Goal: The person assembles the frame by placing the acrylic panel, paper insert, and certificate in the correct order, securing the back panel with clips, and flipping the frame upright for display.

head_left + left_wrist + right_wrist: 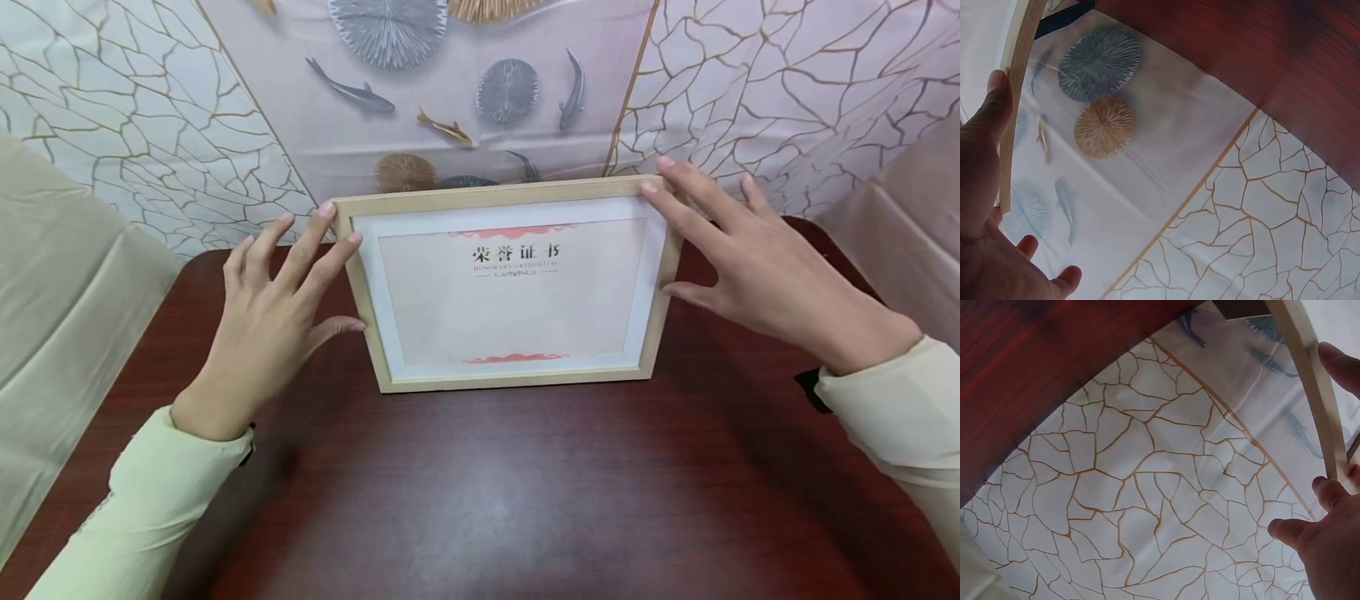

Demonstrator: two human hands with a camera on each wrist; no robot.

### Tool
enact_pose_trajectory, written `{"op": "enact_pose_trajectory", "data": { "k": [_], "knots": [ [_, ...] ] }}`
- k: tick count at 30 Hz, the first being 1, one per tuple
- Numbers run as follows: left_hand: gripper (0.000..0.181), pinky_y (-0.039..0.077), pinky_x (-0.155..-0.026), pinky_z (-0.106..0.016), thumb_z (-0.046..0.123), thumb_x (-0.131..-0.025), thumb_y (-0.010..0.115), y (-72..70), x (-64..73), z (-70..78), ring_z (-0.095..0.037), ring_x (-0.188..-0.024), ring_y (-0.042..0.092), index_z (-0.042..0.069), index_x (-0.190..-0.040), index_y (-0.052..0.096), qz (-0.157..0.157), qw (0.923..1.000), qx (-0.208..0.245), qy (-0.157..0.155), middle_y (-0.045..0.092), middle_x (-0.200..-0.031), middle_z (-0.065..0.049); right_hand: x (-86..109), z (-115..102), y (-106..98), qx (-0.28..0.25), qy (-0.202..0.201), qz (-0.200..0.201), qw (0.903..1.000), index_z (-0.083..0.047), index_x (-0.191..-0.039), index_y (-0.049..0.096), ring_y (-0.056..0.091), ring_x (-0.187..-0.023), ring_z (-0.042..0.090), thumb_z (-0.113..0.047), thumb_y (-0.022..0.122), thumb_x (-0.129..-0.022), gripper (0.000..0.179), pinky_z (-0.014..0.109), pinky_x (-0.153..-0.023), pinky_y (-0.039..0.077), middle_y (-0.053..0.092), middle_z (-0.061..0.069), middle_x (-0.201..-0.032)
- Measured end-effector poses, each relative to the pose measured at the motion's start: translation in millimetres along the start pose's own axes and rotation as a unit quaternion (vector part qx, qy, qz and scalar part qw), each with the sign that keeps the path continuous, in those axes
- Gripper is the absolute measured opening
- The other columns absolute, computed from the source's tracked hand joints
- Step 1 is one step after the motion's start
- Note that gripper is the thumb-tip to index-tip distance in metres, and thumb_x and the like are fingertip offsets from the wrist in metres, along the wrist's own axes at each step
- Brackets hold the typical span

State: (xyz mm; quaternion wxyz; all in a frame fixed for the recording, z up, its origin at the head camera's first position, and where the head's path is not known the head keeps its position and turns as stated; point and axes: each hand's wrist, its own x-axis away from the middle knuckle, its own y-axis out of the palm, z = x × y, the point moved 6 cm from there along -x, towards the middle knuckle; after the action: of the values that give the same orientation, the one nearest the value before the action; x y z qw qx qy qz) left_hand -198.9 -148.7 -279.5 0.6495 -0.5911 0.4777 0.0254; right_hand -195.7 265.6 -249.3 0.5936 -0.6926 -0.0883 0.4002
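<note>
A picture frame [517, 379] of pale wood, holding a certificate with red trim, stands on the dark red-brown table and leans back slightly. Fingertips of my left hand [258, 329] touch its upper left corner, and the thumb lies at its left edge; the other fingers spread out straight. At the opposite corner, my right hand [765, 262] has its index fingertip on the front of the wood and its thumb against the right edge. Part of the frame's back is hidden, though a dark strip [1063, 20] sticks out behind it in the left wrist view.
Behind the table [480, 492] hangs a cloth [442, 75] with fish and round leaf patterns, flanked by white panels with gold crack lines [150, 108]. Beige fabric [52, 333] drapes at the left side, with more at the right.
</note>
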Motion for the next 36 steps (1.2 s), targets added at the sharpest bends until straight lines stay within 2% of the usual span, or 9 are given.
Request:
{"op": "enact_pose_trajectory", "data": {
  "k": [5,13,19,36],
  "knots": [
    [0.109,0.031,-0.106,-0.068,0.033,-0.067,0.095,3.7,-1.9,-1.2,-0.041,-0.147,0.033,0.026,-0.161,0.04,-0.003,1.0,0.002,-0.004,0.031,-0.172,-0.001,0.8,2,2,0.008,0.007,0.002,0.9999,-0.017,-0.167,0.028,0.041,-0.15,0.044,-0.001,0.096,-0.066,0.123,0.081,-0.117,0.017,0.021,0.009,-0.176],
    [0.109,0.033,-0.106,-0.067,0.031,-0.068,0.095,8.9,-6.8,-2.1,-0.042,-0.145,0.035,0.026,-0.161,0.038,-0.001,1.0,0.001,-0.006,0.03,-0.173,-0.001,0.8,5,4,0.003,0.024,-0.006,0.9997,-0.02,-0.168,0.025,0.029,-0.158,0.038,0.0,0.094,-0.07,0.121,0.081,-0.118,0.014,0.018,0.008,-0.177],
    [0.111,0.034,-0.105,-0.066,0.032,-0.068,0.095,12.6,-8.9,-3.3,-0.041,-0.144,0.036,0.027,-0.162,0.037,-0.002,0.9999,-0.012,-0.008,0.028,-0.174,0.0,-1.1,9,7,0.005,0.037,-0.016,0.9992,-0.02,-0.169,0.021,0.026,-0.159,0.042,-0.002,0.092,-0.073,0.121,0.08,-0.12,0.011,0.014,0.006,-0.177],
    [0.111,0.033,-0.107,-0.068,0.031,-0.07,0.096,17.7,-12.6,-6.0,-0.041,-0.146,0.033,0.026,-0.163,0.035,-0.01,0.9998,-0.013,-0.011,0.026,-0.174,-0.001,-6.8,16,12,0.004,0.062,-0.041,0.9972,-0.023,-0.17,0.014,0.019,-0.16,0.043,-0.003,0.089,-0.079,0.119,0.079,-0.121,0.006,0.005,0.0,-0.179]
  ]
}}
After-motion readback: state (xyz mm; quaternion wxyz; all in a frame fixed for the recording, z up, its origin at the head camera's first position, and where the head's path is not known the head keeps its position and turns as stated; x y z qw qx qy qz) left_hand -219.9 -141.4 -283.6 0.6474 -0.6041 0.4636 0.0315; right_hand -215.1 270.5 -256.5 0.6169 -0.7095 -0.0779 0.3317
